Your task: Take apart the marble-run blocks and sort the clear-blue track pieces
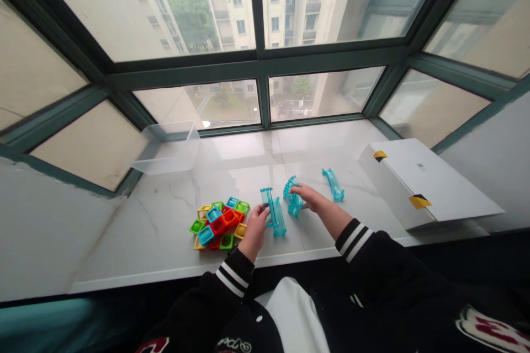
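Observation:
My left hand (pixel 256 224) is closed on a straight, see-through blue track piece (pixel 268 202), tilted up near the middle of the ledge. Just right of it and close against it is a second straight blue piece (pixel 278 217). My right hand (pixel 308 198) has its fingers curled over a curved, ribbed blue track piece (pixel 291 185); its palm side and part of the grip are hidden. Farther right, a slightly bent blue track piece (pixel 333 184) lies by itself. Beside my left hand is a pile of red, green, yellow and blue square-framed toy blocks (pixel 218 222).
A clear plastic bin (pixel 169 162) stands at the back left of the white marble-look ledge (pixel 144 242). To the right sits a white box (pixel 434 176) with yellow-and-black tabs. Green-framed windows (pixel 265 66) enclose the ledge at the back and sides.

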{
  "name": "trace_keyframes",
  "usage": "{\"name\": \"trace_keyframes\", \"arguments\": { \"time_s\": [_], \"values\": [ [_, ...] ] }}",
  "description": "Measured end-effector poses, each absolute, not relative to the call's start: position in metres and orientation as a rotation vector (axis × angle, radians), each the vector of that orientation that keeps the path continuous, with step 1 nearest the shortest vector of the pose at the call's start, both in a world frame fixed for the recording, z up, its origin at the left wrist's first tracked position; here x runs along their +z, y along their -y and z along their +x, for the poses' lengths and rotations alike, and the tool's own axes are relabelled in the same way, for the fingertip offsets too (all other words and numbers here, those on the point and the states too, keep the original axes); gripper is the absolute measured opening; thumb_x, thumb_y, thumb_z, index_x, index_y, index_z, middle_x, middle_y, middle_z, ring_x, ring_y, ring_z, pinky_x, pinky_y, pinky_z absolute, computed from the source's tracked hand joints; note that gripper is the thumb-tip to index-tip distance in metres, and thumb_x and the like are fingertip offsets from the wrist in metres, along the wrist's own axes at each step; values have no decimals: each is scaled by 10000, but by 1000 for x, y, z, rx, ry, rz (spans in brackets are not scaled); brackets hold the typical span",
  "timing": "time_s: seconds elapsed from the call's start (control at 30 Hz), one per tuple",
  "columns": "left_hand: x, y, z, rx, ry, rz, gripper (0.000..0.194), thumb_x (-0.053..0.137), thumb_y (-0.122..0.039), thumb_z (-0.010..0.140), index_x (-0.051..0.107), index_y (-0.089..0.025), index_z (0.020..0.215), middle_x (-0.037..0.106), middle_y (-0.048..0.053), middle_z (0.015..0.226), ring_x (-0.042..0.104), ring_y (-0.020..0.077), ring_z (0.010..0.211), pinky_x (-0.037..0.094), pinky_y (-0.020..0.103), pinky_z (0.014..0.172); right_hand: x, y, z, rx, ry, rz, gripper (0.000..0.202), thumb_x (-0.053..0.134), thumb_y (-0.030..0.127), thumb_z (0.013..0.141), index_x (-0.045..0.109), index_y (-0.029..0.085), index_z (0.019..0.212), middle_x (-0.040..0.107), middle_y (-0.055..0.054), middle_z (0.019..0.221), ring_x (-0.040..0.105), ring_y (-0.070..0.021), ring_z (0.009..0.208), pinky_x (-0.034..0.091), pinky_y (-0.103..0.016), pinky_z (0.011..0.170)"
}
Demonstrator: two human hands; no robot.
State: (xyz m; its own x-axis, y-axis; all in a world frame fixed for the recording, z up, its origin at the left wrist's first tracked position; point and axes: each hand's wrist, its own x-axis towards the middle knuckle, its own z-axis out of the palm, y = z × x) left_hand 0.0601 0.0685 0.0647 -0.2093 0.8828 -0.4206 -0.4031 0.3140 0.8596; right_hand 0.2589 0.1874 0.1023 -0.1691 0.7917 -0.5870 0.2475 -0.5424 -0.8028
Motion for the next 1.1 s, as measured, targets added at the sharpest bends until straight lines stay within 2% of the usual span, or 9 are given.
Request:
{"name": "trace_keyframes", "arguments": {
  "time_s": [0.17,0.3,0.4,0.5,0.77,0.83,0.97,1.1],
  "values": [
    [61,-67,58,1272,-1327,552,500,858,-409,755,692,-184,1170,714,119,1133,677,243,1036,543,333,835,91,-156,242,1821,1182,-1620,434,751,330,687,675,267,1111,754,-55,1053,724,-280,939,602,-409,725],
    [55,-67,56,1271,-1401,652,513,891,-390,720,712,-174,1149,718,99,1033,672,240,1001,542,354,885,77,-147,242,1620,1294,-1638,550,806,298,632,648,247,1157,767,-60,1016,743,-296,926,605,-404,740],
    [52,-68,57,1277,-1449,724,463,905,-361,705,728,-168,1087,722,90,969,675,255,995,543,385,928,68,-147,245,1462,1367,-1679,480,818,262,611,667,229,1066,764,-60,987,734,-302,972,597,-401,819],
    [50,-71,58,1273,-1515,777,393,881,-342,740,731,-166,1058,740,113,1008,689,277,1024,538,423,976,59,-148,247,1373,1417,-1709,400,792,222,608,684,225,993,763,-48,977,728,-292,982,585,-386,855],
    [41,-78,56,1255,-1633,894,346,843,-323,756,738,-158,1041,746,131,1100,687,290,1096,508,444,1049,35,-146,247,1288,1501,-1802,276,713,142,629,710,209,897,753,7,770,731,-215,773,546,-274,711],
    [39,-78,55,1259,-1649,929,349,835,-316,755,740,-155,1049,742,130,1105,685,287,1092,506,448,1050,32,-146,247,1271,1511,-1826,267,718,138,637,706,207,895,749,8,751,731,-207,756,531,-259,691],
    [36,-78,54,1248,-1672,1011,321,822,-287,761,744,-149,1041,737,142,1099,698,271,1032,540,437,999,30,-148,245,1259,1540,-1827,264,765,234,704,699,217,959,759,11,781,738,-195,744,529,-254,696],
    [35,-79,53,1201,-1697,1088,277,785,-277,806,742,-144,1046,744,148,1088,712,254,993,566,418,951,31,-150,245,1223,1551,-1850,264,788,214,667,705,225,917,753,11,755,744,-212,783,528,-260,717]
  ]
}}
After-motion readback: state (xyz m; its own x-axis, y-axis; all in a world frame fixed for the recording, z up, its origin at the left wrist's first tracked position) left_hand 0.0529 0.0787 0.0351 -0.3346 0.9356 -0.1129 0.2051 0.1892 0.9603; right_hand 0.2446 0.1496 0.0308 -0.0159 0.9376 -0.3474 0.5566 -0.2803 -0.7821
